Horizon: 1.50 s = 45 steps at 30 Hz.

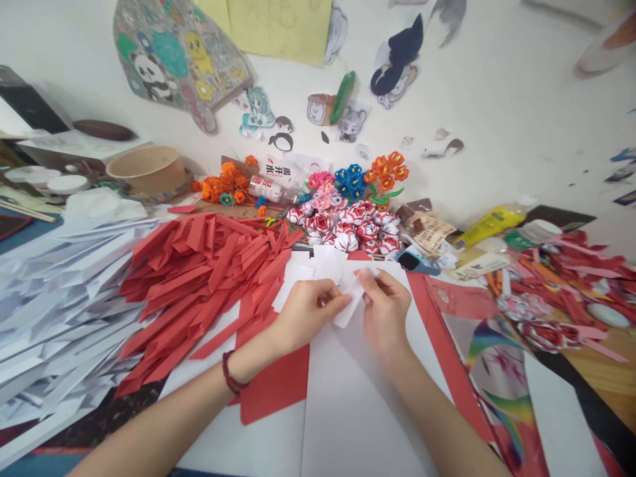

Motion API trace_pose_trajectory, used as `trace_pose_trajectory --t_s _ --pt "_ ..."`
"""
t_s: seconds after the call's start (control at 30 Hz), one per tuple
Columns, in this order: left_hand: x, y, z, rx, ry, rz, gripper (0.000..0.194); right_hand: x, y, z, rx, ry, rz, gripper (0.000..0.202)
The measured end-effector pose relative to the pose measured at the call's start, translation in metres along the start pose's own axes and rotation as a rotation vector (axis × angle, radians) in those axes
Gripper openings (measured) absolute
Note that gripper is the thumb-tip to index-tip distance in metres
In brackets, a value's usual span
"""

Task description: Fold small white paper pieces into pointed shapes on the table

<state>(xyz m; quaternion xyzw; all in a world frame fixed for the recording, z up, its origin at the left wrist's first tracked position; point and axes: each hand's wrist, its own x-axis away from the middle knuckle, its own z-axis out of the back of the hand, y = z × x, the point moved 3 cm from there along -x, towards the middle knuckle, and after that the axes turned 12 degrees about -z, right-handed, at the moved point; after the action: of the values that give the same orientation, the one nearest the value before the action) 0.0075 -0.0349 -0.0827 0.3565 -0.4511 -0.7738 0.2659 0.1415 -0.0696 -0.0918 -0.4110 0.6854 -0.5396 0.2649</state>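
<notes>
Between my two hands is a small piece of white paper (pixel 350 301), held up over the white sheets. My left hand (pixel 311 308) pinches its lower left side with thumb and forefinger. At its upper right, my right hand (pixel 386 301) grips the paper between thumb and bent fingers. Some more small white paper pieces (pixel 322 264) lie just behind my hands. Under my wrists spread large white sheets (pixel 358 404), with a red sheet (pixel 278 391) partly beneath my left forearm.
Folded white strips (pixel 74 285) and folded red strips (pixel 199 285) are heaped at left. Behind my hands stand red-and-white paper flowers (pixel 348 228) and orange flowers (pixel 387 171). A smartwatch (pixel 417 262) and a yellow bottle (pixel 489 225) lie to the right, near red scraps (pixel 561 278).
</notes>
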Motion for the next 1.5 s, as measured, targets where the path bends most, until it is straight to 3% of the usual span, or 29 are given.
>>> trace_pose_trajectory --t_s 0.33,0.7,1.1,1.3,1.5 --pt "0.000 0.000 0.001 -0.095 -0.029 -0.046 0.027 -0.010 0.000 0.007 -0.019 0.013 -0.001 0.019" --pt "0.001 -0.001 0.000 -0.101 -0.047 -0.049 0.024 -0.017 0.004 0.012 -0.111 0.069 -0.063 0.048" --pt "0.001 -0.001 0.001 -0.146 -0.082 -0.058 0.024 -0.017 0.003 0.017 -0.193 0.167 -0.122 0.047" --pt "0.001 -0.002 0.004 -0.213 0.008 -0.036 0.025 -0.026 0.001 0.026 -0.226 0.240 -0.127 0.044" --pt "0.001 -0.001 0.008 -0.332 0.097 -0.045 0.020 -0.011 0.013 0.009 -0.011 0.091 -0.179 0.029"
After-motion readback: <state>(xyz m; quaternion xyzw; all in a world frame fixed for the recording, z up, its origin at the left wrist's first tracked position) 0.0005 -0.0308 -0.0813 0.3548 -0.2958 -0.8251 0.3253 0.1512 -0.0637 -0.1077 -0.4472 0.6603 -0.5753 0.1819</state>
